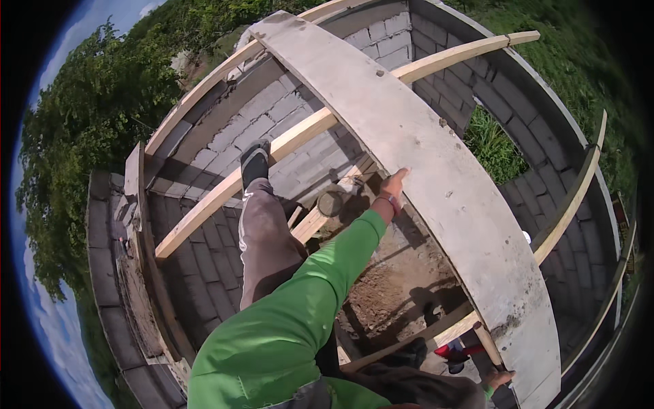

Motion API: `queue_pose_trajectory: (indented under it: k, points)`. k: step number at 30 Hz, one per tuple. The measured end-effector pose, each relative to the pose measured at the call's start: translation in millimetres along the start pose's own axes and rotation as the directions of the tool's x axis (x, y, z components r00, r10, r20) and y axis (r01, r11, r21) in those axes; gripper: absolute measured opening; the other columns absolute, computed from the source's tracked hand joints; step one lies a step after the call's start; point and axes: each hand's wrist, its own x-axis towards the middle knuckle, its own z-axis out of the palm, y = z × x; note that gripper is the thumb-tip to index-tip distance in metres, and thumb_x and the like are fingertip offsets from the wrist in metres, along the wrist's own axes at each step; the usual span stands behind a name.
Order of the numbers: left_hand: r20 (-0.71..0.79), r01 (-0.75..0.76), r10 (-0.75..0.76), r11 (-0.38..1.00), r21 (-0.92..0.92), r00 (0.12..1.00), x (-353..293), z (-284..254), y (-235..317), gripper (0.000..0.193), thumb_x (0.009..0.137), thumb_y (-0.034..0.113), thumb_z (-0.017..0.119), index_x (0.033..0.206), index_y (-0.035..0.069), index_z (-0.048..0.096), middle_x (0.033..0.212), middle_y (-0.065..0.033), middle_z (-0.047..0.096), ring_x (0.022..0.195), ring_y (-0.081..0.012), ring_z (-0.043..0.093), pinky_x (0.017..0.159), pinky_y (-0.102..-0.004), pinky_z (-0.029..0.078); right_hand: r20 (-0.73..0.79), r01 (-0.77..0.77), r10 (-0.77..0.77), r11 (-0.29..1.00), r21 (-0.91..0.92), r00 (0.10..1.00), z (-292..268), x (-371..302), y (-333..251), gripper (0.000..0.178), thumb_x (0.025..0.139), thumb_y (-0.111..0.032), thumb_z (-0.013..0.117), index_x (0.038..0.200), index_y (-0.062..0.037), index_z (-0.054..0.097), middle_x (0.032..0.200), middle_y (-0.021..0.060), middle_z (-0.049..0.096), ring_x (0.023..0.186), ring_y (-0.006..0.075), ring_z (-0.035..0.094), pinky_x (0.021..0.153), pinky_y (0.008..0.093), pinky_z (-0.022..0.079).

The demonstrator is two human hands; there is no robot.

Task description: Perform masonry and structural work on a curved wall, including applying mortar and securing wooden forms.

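A long, grey, stained plywood sheet (415,129) lies across the wooden beams, running from the far left down to the near right. My left hand (393,187), in a green sleeve, reaches across and grips the sheet's near edge. Lower down, my right hand (501,379) holds the same edge close to its near end. Just above that hand, a round wooden handle (487,345) lies along the edge. Beside it is a red and black object (455,356) whose kind I cannot make out. The undersides of both grips are hidden.
My dark shoe (255,162) stands on a pale wooden beam (303,134) high above the ground. Grey block walls (262,109) surround bare dirt (392,293) below. A bucket (330,203) shows beneath the beams. A wall opening (494,146) gives onto grass.
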Motion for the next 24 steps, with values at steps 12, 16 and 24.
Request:
queue_pose_trajectory:
  k: [12, 16, 24]
  points:
    - [-0.152, -0.096, 0.154, 0.937, 0.335, 0.976, -72.5, 71.8, 20.8, 0.069, 0.068, 0.040, 0.074, 0.106, -0.014, 0.055, 0.109, -0.0218, 0.059, 0.098, -0.0271, 0.057, 0.083, -0.0338, 0.043, 0.305, 0.550, -0.461, 0.631, -0.548, 0.833, -73.8, 77.8, -28.5, 0.067, 0.074, -0.007, 0.063, 0.127, 0.0135, 0.029, 0.117, 0.0245, 0.045, 0.106, 0.0255, 0.046, 0.096, 0.0381, 0.036]
    - [-0.154, -0.042, 0.088, 0.959, 0.281, 0.984, -64.2, 86.4, 10.2, 0.070, 0.067, 0.041, 0.075, 0.106, -0.013, 0.056, 0.107, -0.0203, 0.060, 0.092, -0.0247, 0.057, 0.079, -0.0343, 0.044, 0.198, 0.446, -0.400, 0.804, -0.392, 0.895, -69.6, 52.7, -55.4, 0.055, 0.080, -0.018, 0.055, 0.122, 0.0091, 0.033, 0.114, 0.0223, 0.046, 0.102, 0.0264, 0.047, 0.093, 0.0387, 0.039]
    - [0.044, -0.033, 0.026, 0.984, 0.177, 0.999, -21.9, 34.5, -24.3, 0.076, 0.067, 0.051, 0.071, 0.113, -0.007, 0.056, 0.116, -0.0176, 0.055, 0.098, -0.0231, 0.053, 0.085, -0.0308, 0.040, -0.138, 0.105, -0.093, 0.991, 0.082, 0.986, -23.3, 28.0, -27.8, 0.054, 0.089, -0.045, 0.040, 0.120, -0.0007, 0.034, 0.107, 0.0163, 0.049, 0.096, 0.0287, 0.050, 0.085, 0.0479, 0.042]
